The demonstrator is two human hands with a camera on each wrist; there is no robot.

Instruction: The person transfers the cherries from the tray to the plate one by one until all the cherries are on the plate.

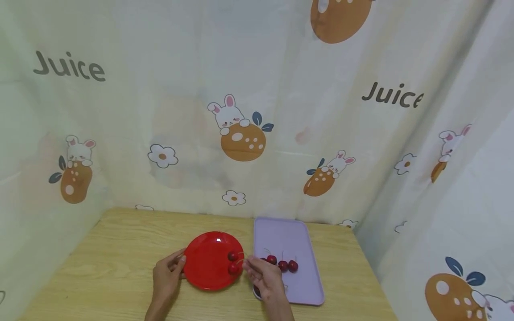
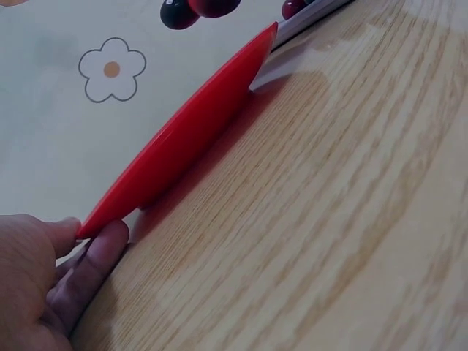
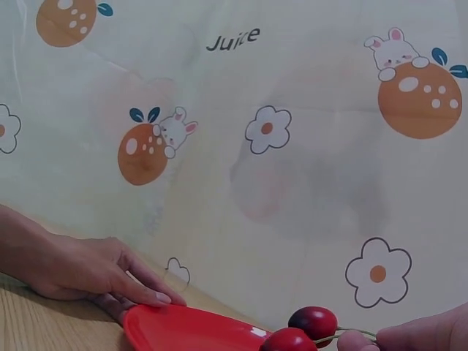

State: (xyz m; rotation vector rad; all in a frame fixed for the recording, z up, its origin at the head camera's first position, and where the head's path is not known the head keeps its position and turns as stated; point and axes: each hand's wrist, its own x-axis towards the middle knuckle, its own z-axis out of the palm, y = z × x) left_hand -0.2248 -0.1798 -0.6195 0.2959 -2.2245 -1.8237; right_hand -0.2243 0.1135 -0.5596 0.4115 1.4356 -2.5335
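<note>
My left hand (image 1: 166,275) grips the left rim of a round red plate (image 1: 206,263), thumb on top and fingers beneath. In the left wrist view the plate (image 2: 186,135) appears edge-on, close over the table. My right hand (image 1: 265,276) pinches the thin green stems of two dark red cherries (image 3: 313,322) between thumb and finger. The pair hangs over the plate's right side; in the left wrist view these cherries (image 2: 212,6) show above the rim. More cherries (image 1: 293,266) lie on a light purple tray (image 1: 281,232), some partly hidden behind my right hand.
The tray stands just right of the plate on a wood-grain table (image 1: 140,232). A pale curtain (image 1: 180,111) printed with rabbits, fruit and flowers rises at the back and along both sides.
</note>
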